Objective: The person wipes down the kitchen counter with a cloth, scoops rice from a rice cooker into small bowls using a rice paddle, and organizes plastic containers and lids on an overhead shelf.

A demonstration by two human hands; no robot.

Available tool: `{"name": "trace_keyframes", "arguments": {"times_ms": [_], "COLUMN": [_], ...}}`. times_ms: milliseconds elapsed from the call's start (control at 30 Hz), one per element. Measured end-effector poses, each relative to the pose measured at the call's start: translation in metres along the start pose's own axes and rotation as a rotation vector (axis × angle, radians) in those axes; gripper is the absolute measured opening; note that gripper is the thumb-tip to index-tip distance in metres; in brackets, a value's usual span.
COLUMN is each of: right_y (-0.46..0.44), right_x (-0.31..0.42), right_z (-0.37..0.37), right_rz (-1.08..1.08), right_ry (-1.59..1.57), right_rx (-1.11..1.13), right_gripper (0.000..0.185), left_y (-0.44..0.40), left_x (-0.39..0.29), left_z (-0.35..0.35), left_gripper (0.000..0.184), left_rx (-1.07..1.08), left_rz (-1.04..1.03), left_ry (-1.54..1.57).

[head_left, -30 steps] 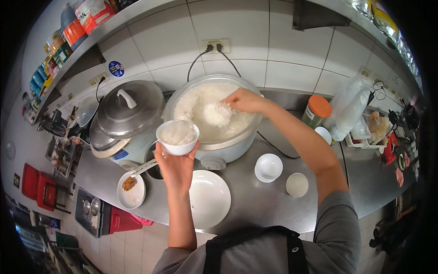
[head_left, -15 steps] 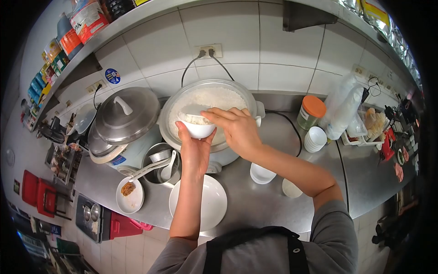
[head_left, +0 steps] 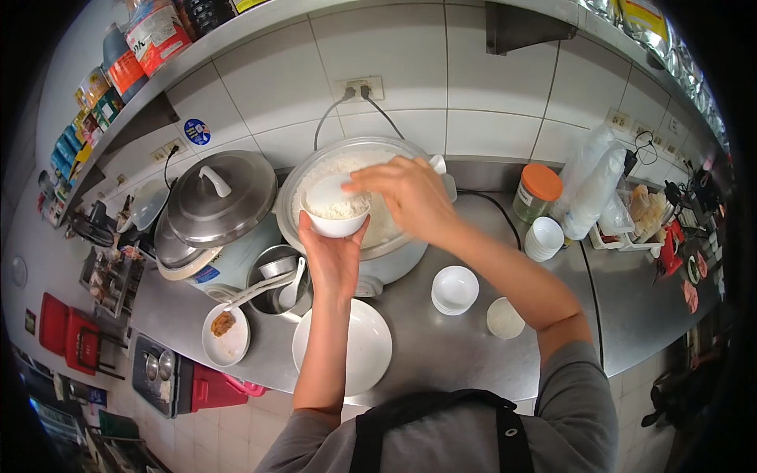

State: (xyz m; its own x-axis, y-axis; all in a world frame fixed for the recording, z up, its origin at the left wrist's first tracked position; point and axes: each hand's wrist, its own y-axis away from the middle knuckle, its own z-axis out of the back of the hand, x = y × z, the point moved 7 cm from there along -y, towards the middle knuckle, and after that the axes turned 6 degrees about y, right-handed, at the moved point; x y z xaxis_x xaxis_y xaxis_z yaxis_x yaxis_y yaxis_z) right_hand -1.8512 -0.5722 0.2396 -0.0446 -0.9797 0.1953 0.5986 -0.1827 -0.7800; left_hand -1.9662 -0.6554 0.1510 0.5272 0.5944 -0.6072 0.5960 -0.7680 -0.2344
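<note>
My left hand (head_left: pixel 331 266), fingers half curled, cups a white bowl (head_left: pixel 337 228) of rice at the rice cooker's (head_left: pixel 388 272) near rim. Above it, a blurred pale scoop (head_left: pixel 324 189) is pinched in my right hand (head_left: pixel 414 197).

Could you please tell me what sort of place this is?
Probably a restaurant kitchen: there is a large cooker holding rice, stacked white bowls and a long steel counter.

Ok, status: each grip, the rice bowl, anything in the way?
Left grip holding white bowl, rice inside. Right grip on white scoop, at bowl. Open cooker beyond; nothing visibly blocking.
</note>
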Motion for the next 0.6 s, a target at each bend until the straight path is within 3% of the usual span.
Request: {"name": "trace_keyframes", "arguments": {"times_ms": [67, 167, 267, 367, 467, 567, 600], "right_y": [-0.016, -0.028, -0.020, -0.017, -0.022, 0.000, 0.004], "right_x": [-0.031, -0.041, 0.009, -0.004, -0.032, -0.020, -0.013], "right_z": [-0.013, -0.023, -0.015, -0.021, -0.006, -0.033, -0.031], "right_rz": [-0.189, -0.326, -0.007, -0.029, -0.388, -0.480, -0.455], "right_ry": [-0.303, -0.254, 0.136, 0.072, -0.343, -0.453, -0.468], "right_rx": [-0.034, 0.131, 0.142, 0.043, -0.010, 0.228, 0.185], "right_gripper": [0.045, 0.048, 0.048, 0.051, 0.051, 0.049, 0.048], "left_y": [-0.002, -0.009, -0.016, -0.015, -0.016, -0.011, -0.010], "left_x": [-0.001, 0.001, -0.004, -0.004, -0.004, -0.004, -0.004], "left_z": [-0.003, -0.005, -0.001, 0.003, 0.010, 0.014, 0.014], "left_gripper": [0.069, 0.068, 0.070, 0.071, 0.072, 0.071, 0.070], "left_rx": [0.008, 0.016, -0.002, -0.035, -0.018, -0.019, -0.024], "left_rz": [-0.006, 0.001, -0.009, -0.034, -0.033, -0.041, -0.046], "left_ry": [0.042, 0.087, 0.075, 0.067, 0.127, 0.159, 0.160]}}
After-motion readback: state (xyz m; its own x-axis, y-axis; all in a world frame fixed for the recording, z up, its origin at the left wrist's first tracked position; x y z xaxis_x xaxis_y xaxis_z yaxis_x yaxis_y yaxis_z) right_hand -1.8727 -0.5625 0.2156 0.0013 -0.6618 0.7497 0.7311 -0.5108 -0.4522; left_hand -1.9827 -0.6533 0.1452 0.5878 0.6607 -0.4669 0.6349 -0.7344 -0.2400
